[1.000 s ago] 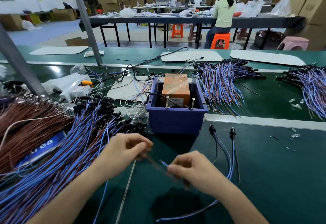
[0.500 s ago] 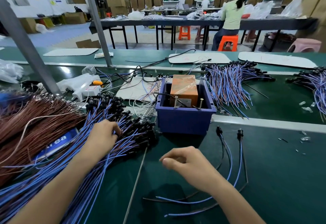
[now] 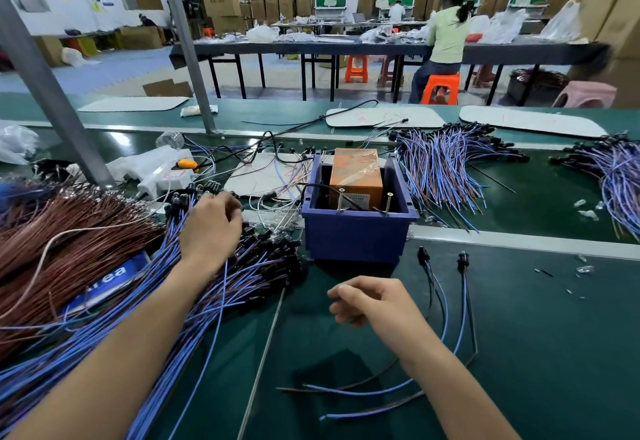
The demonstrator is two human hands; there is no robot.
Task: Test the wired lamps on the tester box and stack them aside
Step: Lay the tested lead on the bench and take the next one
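Wired lamps in a heap beneath left hand, grip unclear; right hand loose, empty.

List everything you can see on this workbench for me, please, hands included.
tester box: one, blue bin holding an orange block, centre of the green belt.
big lamp pile: one, blue and brown wires with black heads, left of the box.
brown wire bundle: one, far left.
loose lamps: two, blue-wired, on the belt right of the box.
far lamp piles: two, blue and brown, behind the box at right.
metal rod: one, grey, on the belt between the arms.
white boards: three, far belt.
seated person: one, pale green top, orange stool, far table.
left hand: on the big lamp pile, fingers curled among the heads; grip unclear.
right hand: above the belt, loosely curled, nothing visible in it.
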